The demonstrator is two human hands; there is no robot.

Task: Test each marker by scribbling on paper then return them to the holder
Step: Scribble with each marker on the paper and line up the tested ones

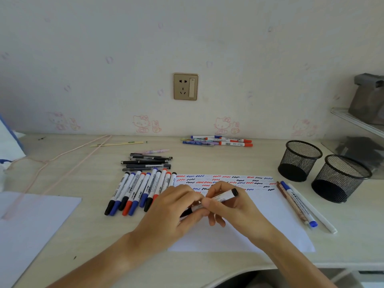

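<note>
- We're on the black-capped marker (216,199), held over the middle of the scribble paper (259,221), just below the rows of red, blue and black squiggles (224,180).
- Our right hand (230,206) pinches the white barrel near its upper end; our left hand (176,208) curls round the lower end, where the cap sits. Whether the cap is coming off or going on, we can't tell.
- To do this well, we judge: pull or push straight along the barrel, keep the right hand's grip firm, and keep the tip off the fingers.
- Just left of the paper, a fanned row of whiteboard markers (141,192) lies on the desk (93,225), black, blue and red caps toward us.
- Behind that row, a stack of dark gel pens (147,162).
- Along the paper's right edge, several more pens (299,204) lie side by side.
- Further right, 2 black mesh holders (300,160), both apparently empty, so the returning is yet to come.
- At the back, a small cluster of markers and pens (218,140) by the wall.
</note>
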